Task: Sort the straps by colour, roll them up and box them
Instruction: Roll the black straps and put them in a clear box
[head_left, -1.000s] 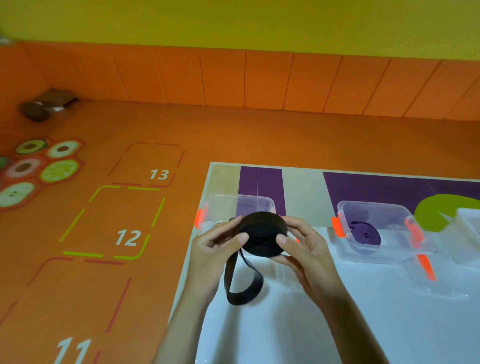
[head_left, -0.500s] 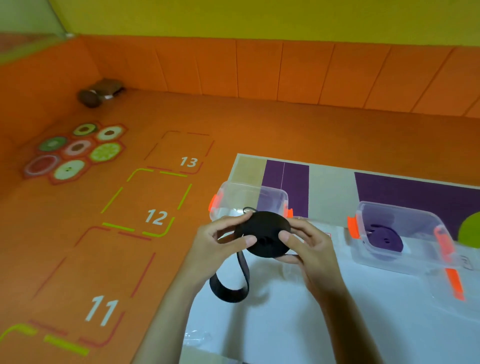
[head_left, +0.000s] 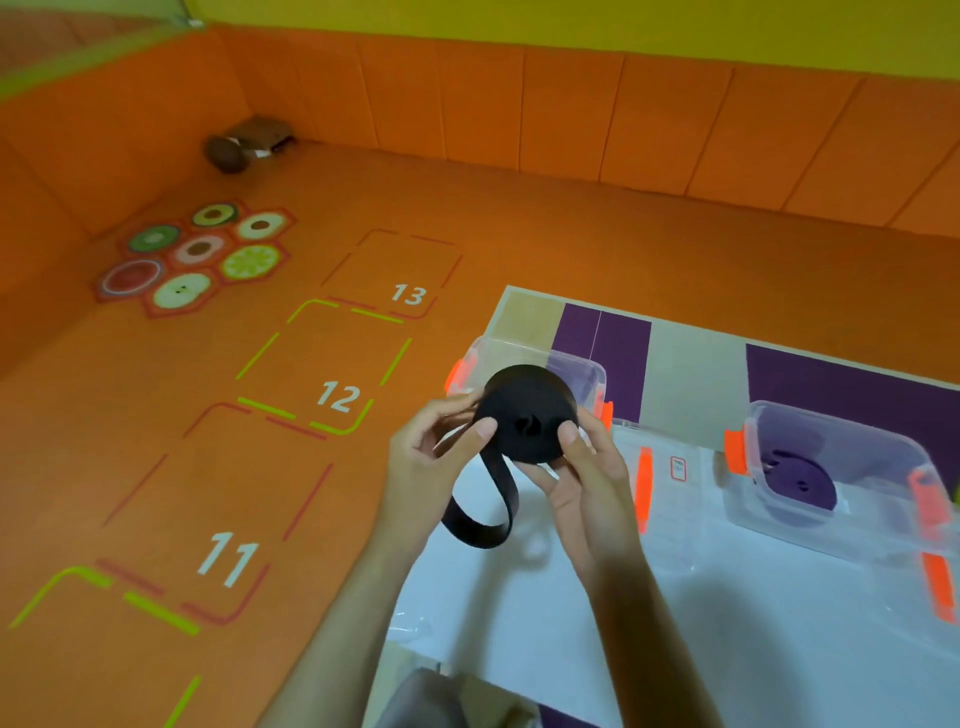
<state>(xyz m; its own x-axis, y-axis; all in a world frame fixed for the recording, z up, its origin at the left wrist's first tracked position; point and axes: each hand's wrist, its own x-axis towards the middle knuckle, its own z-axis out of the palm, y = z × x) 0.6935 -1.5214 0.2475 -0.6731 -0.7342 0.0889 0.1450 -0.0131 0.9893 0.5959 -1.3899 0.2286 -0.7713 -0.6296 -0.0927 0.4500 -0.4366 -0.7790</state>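
Observation:
A black strap roll (head_left: 530, 410) is held up in front of me over the mat. My left hand (head_left: 436, 457) pinches its left rim and my right hand (head_left: 587, 467) grips its right side, thumb on the face. A loose tail (head_left: 483, 519) of the strap hangs below in a loop. Behind the roll stands a clear box (head_left: 524, 356) with orange clips; I cannot tell what is in it. To the right, a second clear box (head_left: 852, 499) holds a rolled purple strap (head_left: 800, 480).
A clear lid with orange clips (head_left: 675, 483) lies flat between the two boxes. The boxes sit on a white and purple mat (head_left: 691, 358) laid on an orange floor (head_left: 208, 467) with numbered squares. A brown object (head_left: 244, 143) lies in the far corner.
The view has swung left and down. The black roll has stayed between both hands, and its hanging tail has grown a little shorter.

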